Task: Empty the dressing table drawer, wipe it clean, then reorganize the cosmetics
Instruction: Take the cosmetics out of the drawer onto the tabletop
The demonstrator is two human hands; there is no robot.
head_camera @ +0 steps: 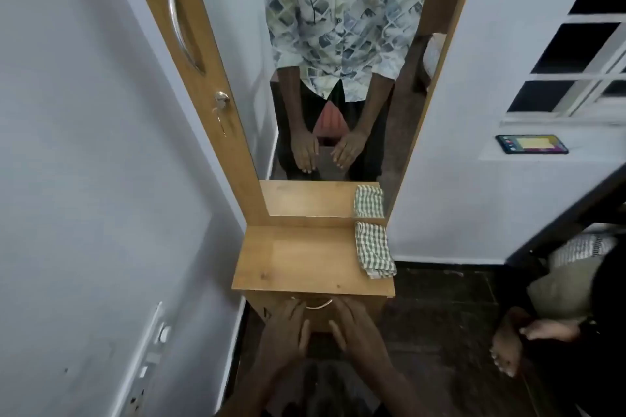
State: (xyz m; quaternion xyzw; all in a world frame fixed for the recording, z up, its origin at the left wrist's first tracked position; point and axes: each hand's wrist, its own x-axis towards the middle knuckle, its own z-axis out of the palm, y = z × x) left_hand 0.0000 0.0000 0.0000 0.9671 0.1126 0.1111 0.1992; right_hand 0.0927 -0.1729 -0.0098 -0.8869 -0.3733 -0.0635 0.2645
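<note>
- The drawer (318, 319) sits just under the near edge of the table top (298, 264). Only its wooden front shows, with a curved metal handle (318, 305) at the middle.
- The left hand (288, 328) is spread flat with its fingers straight, just left of the handle, and holds nothing.
- The right hand (355, 323) lies the same way just right of the handle: fingers straight, palm down, holding nothing.
- I cannot tell whether either palm presses the drawer front or only hovers before it.
- 1 green-checked cloth (374, 249) lies folded on the right rear part of the top, its near corner reaching the right edge.
- The mirror (338, 78) stands behind the top (it shows the person's patterned shirt, 2 flat hands and the cloth again).
- Left of the mirror is a wooden door (189, 85) with a long metal pull and a key in its lock.
- A phone (531, 144) with a lit screen lies on a white ledge at the right.
- Another person's 2 bare feet (518, 345) rest on the dark floor at lower right.
</note>
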